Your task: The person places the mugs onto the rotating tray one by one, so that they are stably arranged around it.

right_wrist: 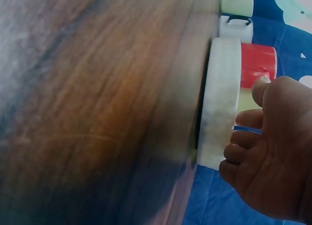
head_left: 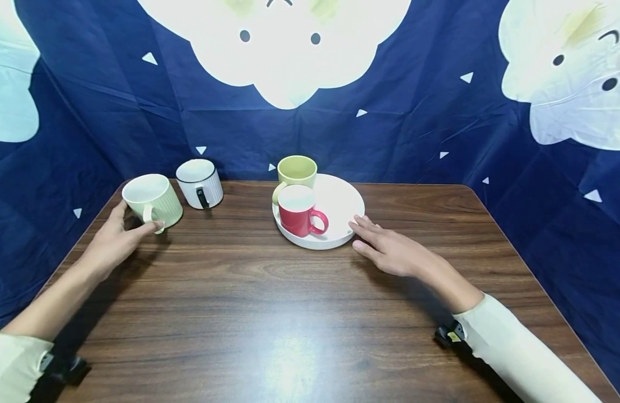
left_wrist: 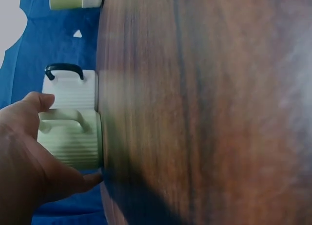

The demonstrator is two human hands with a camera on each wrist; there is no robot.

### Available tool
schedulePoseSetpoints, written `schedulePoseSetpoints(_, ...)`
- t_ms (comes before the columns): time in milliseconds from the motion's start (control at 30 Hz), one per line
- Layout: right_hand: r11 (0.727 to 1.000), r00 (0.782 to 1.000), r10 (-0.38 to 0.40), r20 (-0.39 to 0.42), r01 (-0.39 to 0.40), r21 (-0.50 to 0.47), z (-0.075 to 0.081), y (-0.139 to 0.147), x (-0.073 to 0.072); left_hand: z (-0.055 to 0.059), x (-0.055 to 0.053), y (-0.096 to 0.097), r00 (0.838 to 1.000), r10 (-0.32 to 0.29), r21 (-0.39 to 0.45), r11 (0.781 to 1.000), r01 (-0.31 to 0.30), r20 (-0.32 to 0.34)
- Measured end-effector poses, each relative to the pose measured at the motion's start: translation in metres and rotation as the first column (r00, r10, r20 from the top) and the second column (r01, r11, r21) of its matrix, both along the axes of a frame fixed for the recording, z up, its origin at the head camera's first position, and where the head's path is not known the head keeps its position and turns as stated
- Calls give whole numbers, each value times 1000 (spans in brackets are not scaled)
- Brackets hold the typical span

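Note:
A pale green ribbed mug stands at the table's left back edge, its handle facing front. My left hand is spread around it, thumb by the handle and fingers at the far left side; firm contact cannot be made out. Close to its right is a white ribbed mug with a black handle. A white round tray bears a red mug in front and a yellow-green mug behind. At the tray's right rim lies my right hand, fingers extended; in the right wrist view its fingertips come near the rim.
The brown wooden table reaches back to a dark blue cloth printed with white cloud shapes. Cloth also hangs along the left and right sides. A bright light reflection lies on the front of the tabletop.

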State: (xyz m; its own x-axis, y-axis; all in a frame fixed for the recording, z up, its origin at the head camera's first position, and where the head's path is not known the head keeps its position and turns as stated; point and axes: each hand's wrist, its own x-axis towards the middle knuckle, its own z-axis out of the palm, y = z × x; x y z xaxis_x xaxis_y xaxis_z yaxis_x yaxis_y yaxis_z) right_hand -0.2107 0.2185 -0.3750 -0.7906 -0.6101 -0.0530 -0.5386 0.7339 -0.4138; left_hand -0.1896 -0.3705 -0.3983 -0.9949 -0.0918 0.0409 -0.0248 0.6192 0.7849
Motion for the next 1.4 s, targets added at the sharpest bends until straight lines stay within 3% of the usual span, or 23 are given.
schedulePoseSetpoints(267,999,999,-39,4,39,-9,1,6,-7,0,7,8,999,39,-48,998,-39,-1)
schedulePoseSetpoints(667,999,997,-45,64,43,31,-6,19,-24,1,4,14,999,45,-48,998,-46,-15)
schedulePoseSetpoints(1133,999,999,-29,41,29,22,-7,13,-13,-3,1,12,999,15,-12,1000,-16,-39)
schedulePoseSetpoints(1400,1000,999,21,27,-21,-3,-8,6,-5,-4,2,7,1000,11,-32,999,-11,-23)
